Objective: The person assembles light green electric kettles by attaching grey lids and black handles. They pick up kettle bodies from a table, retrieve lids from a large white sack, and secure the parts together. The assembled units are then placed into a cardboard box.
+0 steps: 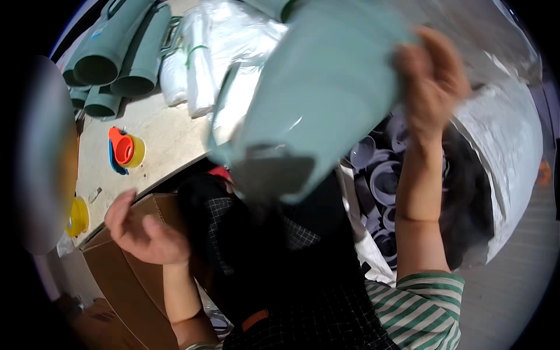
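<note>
Right hand [434, 81]: fingers bent round the right edge of a pale green jug [332, 81], which it held up in the air. Thumb placement was blurred, so the exact hold could not be told. Left hand [149, 233]: empty, fingers loosely spread and curled, just above a brown cardboard box [128, 271] and well apart from the jug.

Jug position: raised and tilted above the person's lap, its handle [224, 108] toward the left. A dark grey patch showed near the lower end; blur hid whether this was an opening or a shadow.

Surroundings: at the upper left of the table [175, 134], at least 4 more green jugs [102, 67] lay on their sides in a pile, beside bundles of clear plastic [201, 76]. Nearer the person stood 1 yellow ring [140, 153] with an orange-red piece [119, 140] in it. On the right, a white sack [507, 122] stood open, with purple-grey ring-shaped parts [385, 184] beside it or inside; which, unclear.

Judgement: the step in hand appeared to be turning or shifting 1 jug single-handed. The next move would call for a steady right hold, with the left hand free to support the handle side.
</note>
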The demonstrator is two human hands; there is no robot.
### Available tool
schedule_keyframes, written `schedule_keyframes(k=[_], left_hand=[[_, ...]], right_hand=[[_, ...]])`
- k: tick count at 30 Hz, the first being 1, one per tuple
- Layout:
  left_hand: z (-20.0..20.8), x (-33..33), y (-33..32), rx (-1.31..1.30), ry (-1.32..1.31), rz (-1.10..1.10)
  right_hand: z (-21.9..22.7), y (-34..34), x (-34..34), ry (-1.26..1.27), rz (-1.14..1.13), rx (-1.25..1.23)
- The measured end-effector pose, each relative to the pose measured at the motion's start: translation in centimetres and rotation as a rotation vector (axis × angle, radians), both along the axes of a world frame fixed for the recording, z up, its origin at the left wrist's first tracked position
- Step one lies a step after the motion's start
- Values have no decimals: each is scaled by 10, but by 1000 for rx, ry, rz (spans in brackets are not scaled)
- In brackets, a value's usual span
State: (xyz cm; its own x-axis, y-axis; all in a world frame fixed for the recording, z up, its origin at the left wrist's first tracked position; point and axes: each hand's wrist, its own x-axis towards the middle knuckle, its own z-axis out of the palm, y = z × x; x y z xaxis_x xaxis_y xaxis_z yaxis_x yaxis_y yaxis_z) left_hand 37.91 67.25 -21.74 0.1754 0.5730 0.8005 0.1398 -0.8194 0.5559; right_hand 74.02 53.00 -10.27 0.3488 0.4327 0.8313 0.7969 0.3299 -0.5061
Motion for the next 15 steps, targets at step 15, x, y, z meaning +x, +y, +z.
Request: schedule_keyframes(k=[15], left_hand=[[-54,-45,-12,-1134,230,-430]], right_hand=[[-254,-162,-1,425,-291,-1004]])
